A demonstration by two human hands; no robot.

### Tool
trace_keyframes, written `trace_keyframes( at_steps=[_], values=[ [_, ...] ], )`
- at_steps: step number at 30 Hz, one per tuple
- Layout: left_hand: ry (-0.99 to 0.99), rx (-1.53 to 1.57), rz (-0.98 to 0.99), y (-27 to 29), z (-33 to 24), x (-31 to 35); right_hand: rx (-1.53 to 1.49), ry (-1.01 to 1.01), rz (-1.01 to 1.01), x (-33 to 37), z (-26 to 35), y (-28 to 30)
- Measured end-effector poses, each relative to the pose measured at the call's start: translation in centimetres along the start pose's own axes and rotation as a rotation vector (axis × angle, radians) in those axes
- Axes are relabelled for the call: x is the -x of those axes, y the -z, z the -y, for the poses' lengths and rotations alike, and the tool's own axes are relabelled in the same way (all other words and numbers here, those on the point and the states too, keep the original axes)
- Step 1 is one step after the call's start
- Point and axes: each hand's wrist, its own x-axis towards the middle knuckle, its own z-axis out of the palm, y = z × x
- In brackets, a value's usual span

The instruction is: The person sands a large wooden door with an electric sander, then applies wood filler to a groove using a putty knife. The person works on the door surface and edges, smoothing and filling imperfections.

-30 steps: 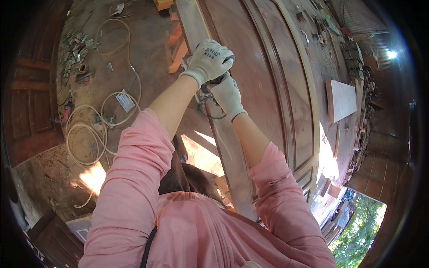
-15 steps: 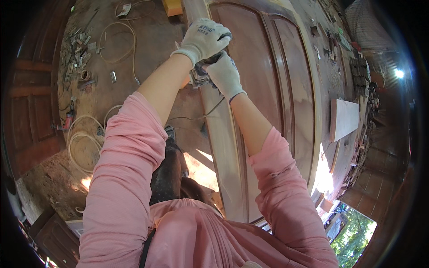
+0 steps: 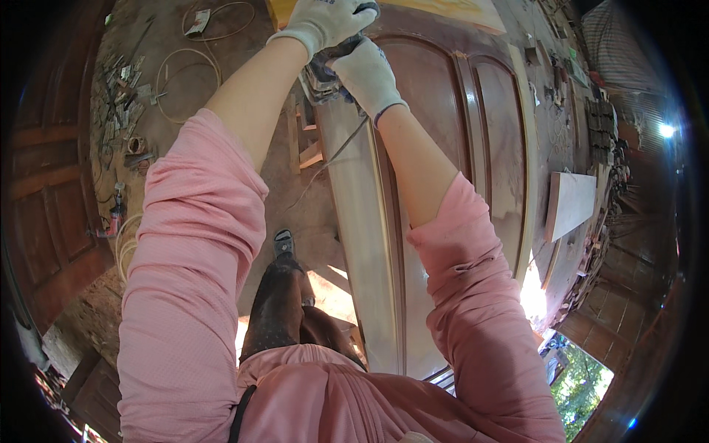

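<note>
Both of my hands wear whitish work gloves and hold a dark corded power sander (image 3: 322,81) at the far left edge of a panelled wooden door (image 3: 476,159). My left hand (image 3: 325,23) is closed over the top of the sander, partly cut off by the upper edge of the view. Just nearer and to its right, my right hand (image 3: 369,77) grips the sander's body. The sander's underside is mostly hidden where it meets the door's pale, sanded stile (image 3: 351,170). A dark cord (image 3: 341,150) trails from it across the stile toward the floor.
Under the door's left side shows a wooden support (image 3: 310,153). Pale hose loops (image 3: 188,81), scrap pieces (image 3: 122,92) and a red power tool (image 3: 115,218) lie on the floor at left. A pale board (image 3: 571,207) rests at right. Dark doors (image 3: 52,184) stand far left.
Both hands and the sander have moved farther away along the door's left edge. My view has shifted too, so the wooden support and my sandalled foot show more fully.
</note>
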Motion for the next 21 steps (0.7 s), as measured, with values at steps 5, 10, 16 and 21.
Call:
trace_keyframes(
  at_steps=[5,10,16,21],
  values=[
    [0.005,-0.094,0.098,-0.3,0.0,-0.7,0.006,0.009,-0.038,-0.2,-0.1,0.3],
    [0.031,0.016,0.022,0.3,-2.7,1.4,-0.037,0.014,-0.029,2.4,-1.3,-0.1],
    [0.067,0.047,0.060,1.3,-8.1,5.7,-0.050,0.003,-0.064,9.3,-3.6,-0.7],
    [0.055,0.120,0.069,2.5,-14.9,11.3,-0.046,-0.029,-0.052,18.3,-5.8,-0.5]
  ],
)
